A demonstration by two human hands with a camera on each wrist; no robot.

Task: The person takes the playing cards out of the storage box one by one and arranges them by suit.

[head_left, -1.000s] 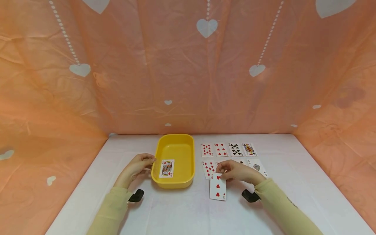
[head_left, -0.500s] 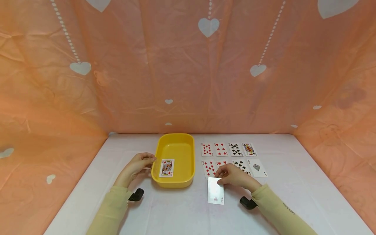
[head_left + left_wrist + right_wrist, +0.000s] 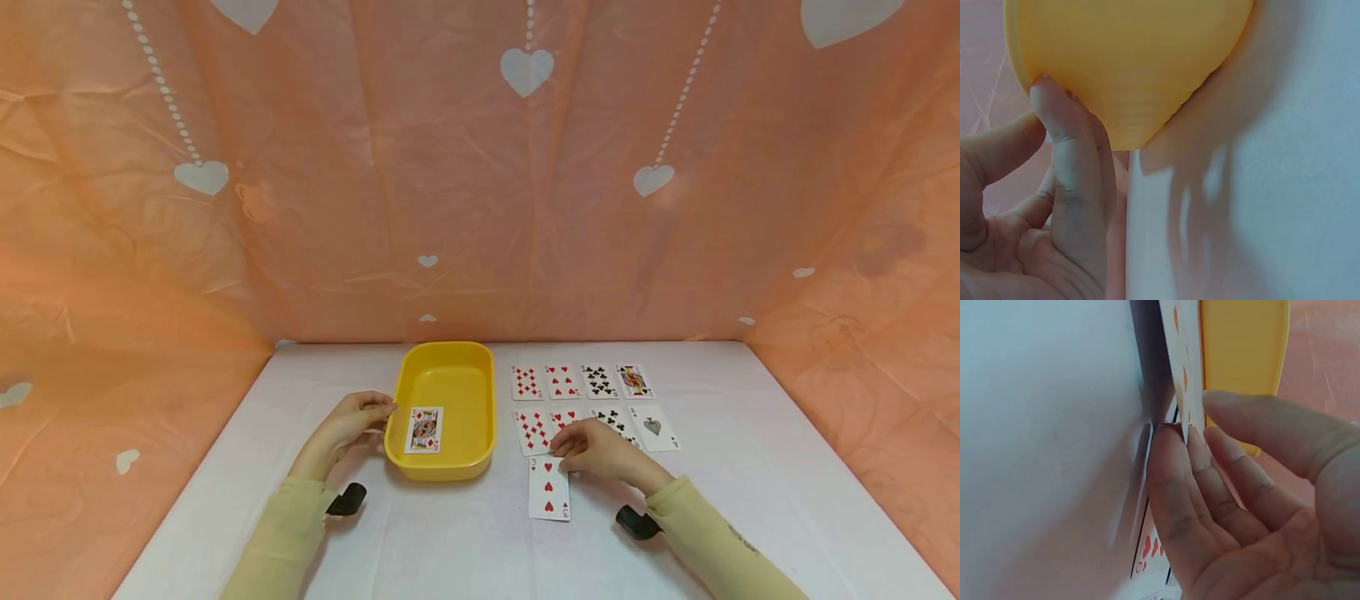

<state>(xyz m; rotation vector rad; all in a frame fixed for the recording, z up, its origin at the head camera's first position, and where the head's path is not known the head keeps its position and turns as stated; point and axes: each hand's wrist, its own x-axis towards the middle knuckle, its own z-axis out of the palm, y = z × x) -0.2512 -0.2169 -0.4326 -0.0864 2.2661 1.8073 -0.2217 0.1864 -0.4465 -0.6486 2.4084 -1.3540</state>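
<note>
My right hand (image 3: 603,454) pinches a three of hearts playing card (image 3: 549,490) by its upper right corner, in front of the laid-out cards. In the right wrist view this card (image 3: 1180,362) is edge-on, raised off the white surface, between thumb and fingertips. My left hand (image 3: 348,429) pinches the left rim of a yellow plastic tray (image 3: 453,387); the left wrist view shows thumb and fingers on the tray's edge (image 3: 1015,56). Inside the tray, near its front, a face card of diamonds (image 3: 424,430) lies face up.
Two rows of face-up cards lie right of the tray. The back row ends in a spade face card (image 3: 634,381); the front row holds a diamond card (image 3: 532,432), a partly covered heart card, a club card (image 3: 613,419) and an ace of spades (image 3: 654,427). Orange cloth (image 3: 480,283) stands behind.
My right hand has brought the three of hearts slightly toward me and left, lower than a second ago; its glare at half a second is gone. My left hand stays on the tray.
</note>
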